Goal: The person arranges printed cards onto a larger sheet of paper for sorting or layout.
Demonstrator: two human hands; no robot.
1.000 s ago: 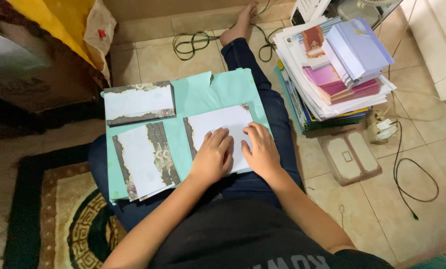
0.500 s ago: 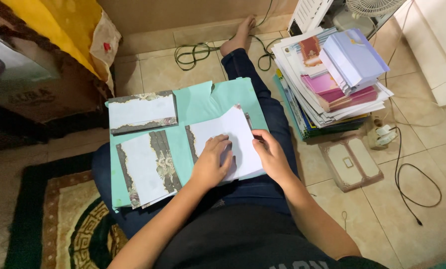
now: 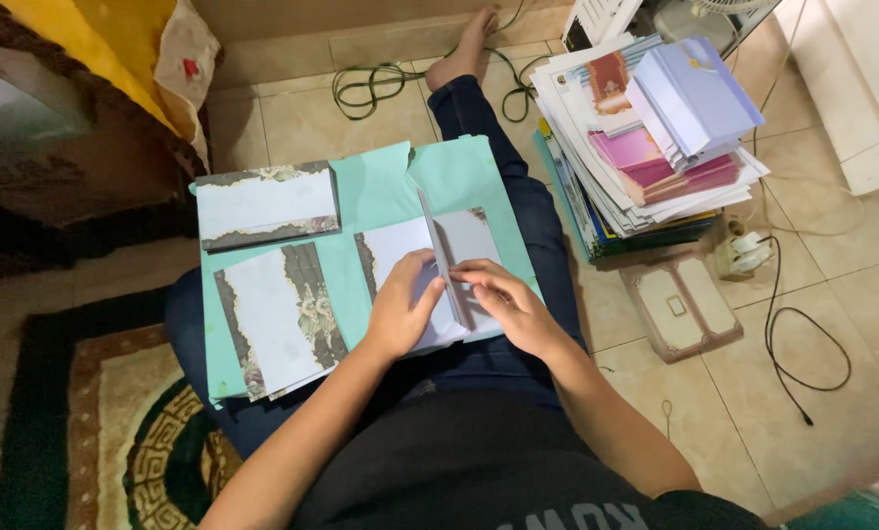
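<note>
A person sits on a tiled floor with a large mint-green paper folder [image 3: 380,191] spread across the lap, and both hands work a white card with a dark floral border [image 3: 459,245] that lies on the folder's right half, at about 3 o'clock from its middle. One panel of this card stands up on edge along a central crease. The left hand [image 3: 400,309] lies flat on the card's left part, fingers loosely together and pressing down, thumb toward the crease. The right hand [image 3: 503,299] rests at 3 o'clock from the left one, fingers extended and close together, their tips against the foot of the raised panel; whether it pinches the paper cannot be told. At 9 o'clock from the hands lies a stack of white cards with dark ornate bands [image 3: 277,319], and at 11 o'clock a single closed card with dark gold-edged borders [image 3: 267,204]. At 1 o'clock, off the lap, a tall heap of papers, pink booklets and pale lilac cards [image 3: 645,137] sits on the floor, with a beige tile-like box [image 3: 680,309] just below it.
</note>
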